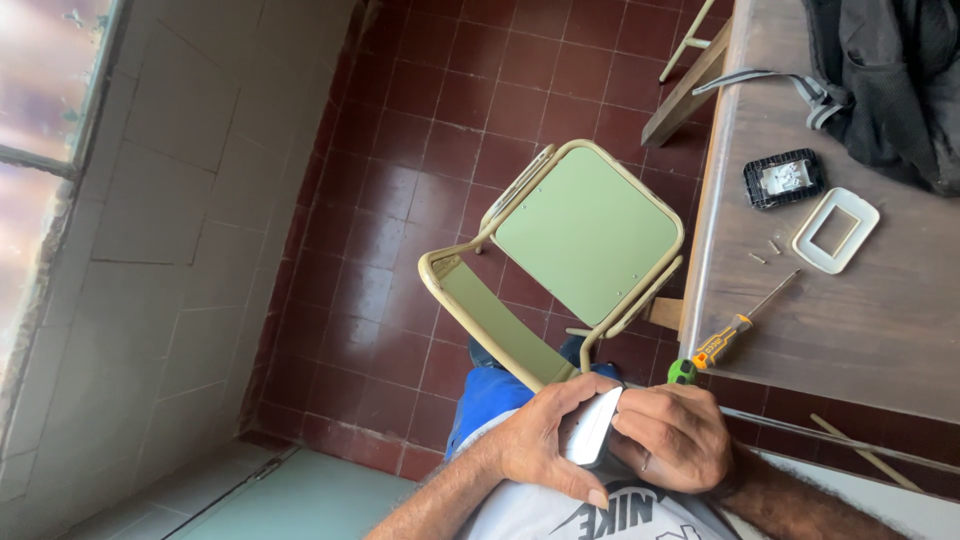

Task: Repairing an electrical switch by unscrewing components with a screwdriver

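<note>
Head view, tilted sideways: dark red floor tiles [440, 120] fill the middle, with a pale tiled wall [180, 260] and a window [45, 110] at left. A green chair [585, 235] with a cream metal frame stands beside a brown wooden table [880, 330]. On the table lie an orange-handled screwdriver [735, 330], a white rectangular cover plate [836, 230], a black switch module [784, 179], small screws [765, 252] and a dark bag [890, 80]. Near the bottom edge, the left hand [545, 440] and right hand [675, 435] both close around a small white and grey device [590, 428], held near the person's body.
</note>
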